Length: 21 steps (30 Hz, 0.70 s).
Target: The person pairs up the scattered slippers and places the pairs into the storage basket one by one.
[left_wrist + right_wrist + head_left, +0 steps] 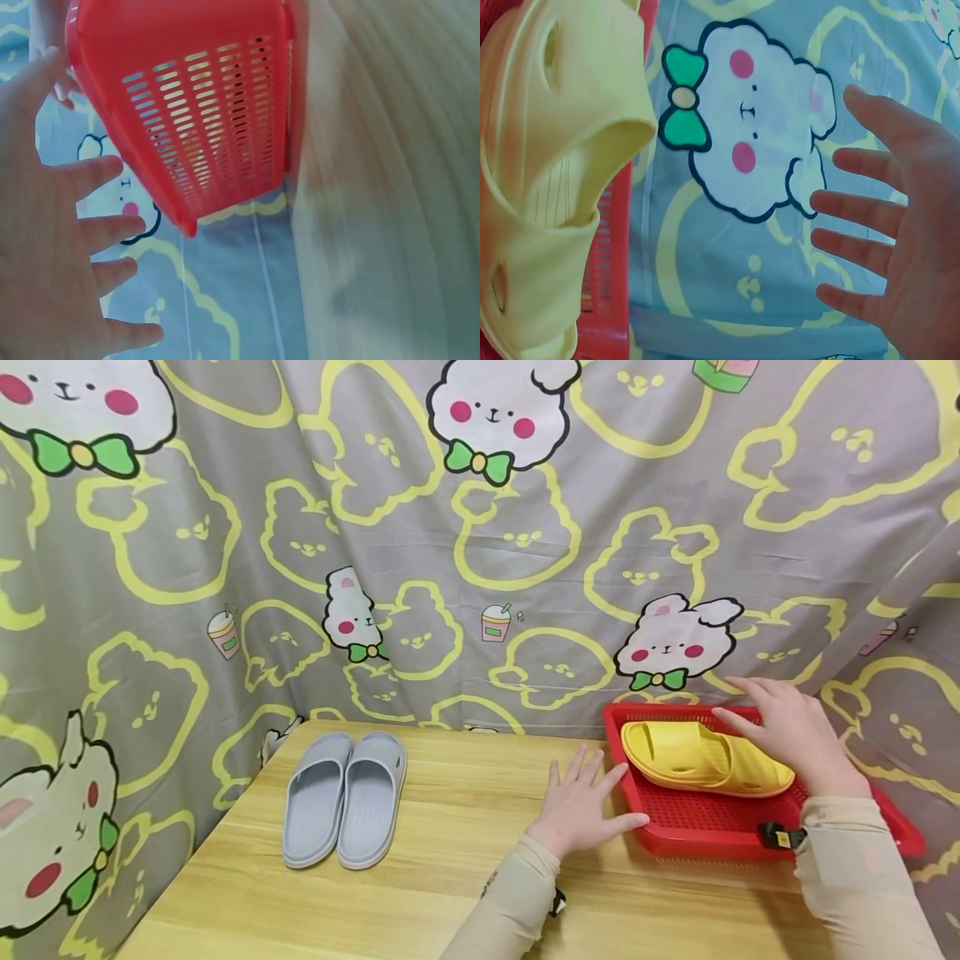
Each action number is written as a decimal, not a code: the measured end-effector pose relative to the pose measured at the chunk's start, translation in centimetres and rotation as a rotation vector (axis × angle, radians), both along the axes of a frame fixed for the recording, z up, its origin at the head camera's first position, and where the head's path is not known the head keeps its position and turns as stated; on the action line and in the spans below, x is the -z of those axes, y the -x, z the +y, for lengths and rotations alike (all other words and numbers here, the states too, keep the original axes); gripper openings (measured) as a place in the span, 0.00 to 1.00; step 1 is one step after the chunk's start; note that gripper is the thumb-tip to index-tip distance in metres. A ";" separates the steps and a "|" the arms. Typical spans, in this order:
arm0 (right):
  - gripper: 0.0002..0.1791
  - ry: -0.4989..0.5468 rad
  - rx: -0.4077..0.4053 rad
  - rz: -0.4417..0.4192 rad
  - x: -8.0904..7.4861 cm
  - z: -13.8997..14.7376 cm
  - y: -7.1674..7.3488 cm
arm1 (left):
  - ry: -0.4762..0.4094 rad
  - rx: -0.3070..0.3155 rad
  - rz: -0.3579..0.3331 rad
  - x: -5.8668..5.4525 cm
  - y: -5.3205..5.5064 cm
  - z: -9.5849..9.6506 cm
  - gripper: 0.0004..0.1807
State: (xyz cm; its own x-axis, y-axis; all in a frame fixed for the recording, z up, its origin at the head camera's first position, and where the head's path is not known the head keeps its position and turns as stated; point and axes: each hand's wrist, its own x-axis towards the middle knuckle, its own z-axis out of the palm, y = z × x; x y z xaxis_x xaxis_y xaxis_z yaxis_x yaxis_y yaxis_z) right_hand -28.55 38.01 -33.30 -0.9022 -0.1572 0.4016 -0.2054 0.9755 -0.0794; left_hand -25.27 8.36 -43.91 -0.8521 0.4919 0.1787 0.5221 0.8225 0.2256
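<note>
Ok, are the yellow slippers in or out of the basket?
In: the slippers lie within the basket, its mesh floor showing beside them.

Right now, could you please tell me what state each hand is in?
Left hand: open, fingers spread beside the red basket, holding nothing.
Right hand: open, fingers apart near the yellow slippers, holding nothing.

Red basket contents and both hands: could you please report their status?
Left hand empty, beside red basket. Right hand empty, above yellow slippers. Slippers lying in basket. Nothing visibly in the way.
</note>
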 end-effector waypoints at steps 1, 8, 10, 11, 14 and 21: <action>0.38 0.008 -0.002 0.012 0.1 -0.2 -0.2 | -0.006 0.003 0.008 -0.1 0.0 -0.1 0.43; 0.35 0.049 -0.007 0.093 0.4 -1.4 -1.3 | -0.042 0.003 0.106 -0.8 0.2 -0.5 0.41; 0.35 0.055 -0.006 0.109 0.4 -1.7 -1.5 | -0.033 0.006 0.165 -1.1 0.2 -0.8 0.40; 0.35 0.054 -0.006 0.114 0.4 -1.8 -1.6 | -0.025 0.006 0.194 -1.2 0.1 -0.9 0.39; 0.37 0.059 -0.011 0.128 0.4 -2.1 -1.9 | -0.018 0.018 0.272 -1.4 0.1 -1.4 0.37; 0.44 0.078 -0.031 0.132 0.6 -2.6 -2.9 | -0.010 0.019 0.370 -1.3 0.3 -3.1 0.36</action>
State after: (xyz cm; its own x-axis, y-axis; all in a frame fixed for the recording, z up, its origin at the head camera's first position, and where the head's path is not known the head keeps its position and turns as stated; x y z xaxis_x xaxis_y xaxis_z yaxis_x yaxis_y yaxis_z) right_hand -25.67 35.37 -33.90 -0.8358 -0.1484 0.5287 -0.2494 0.9603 -0.1247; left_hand -25.54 5.26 -42.64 -0.7197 0.5035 0.4780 0.5848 0.8108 0.0264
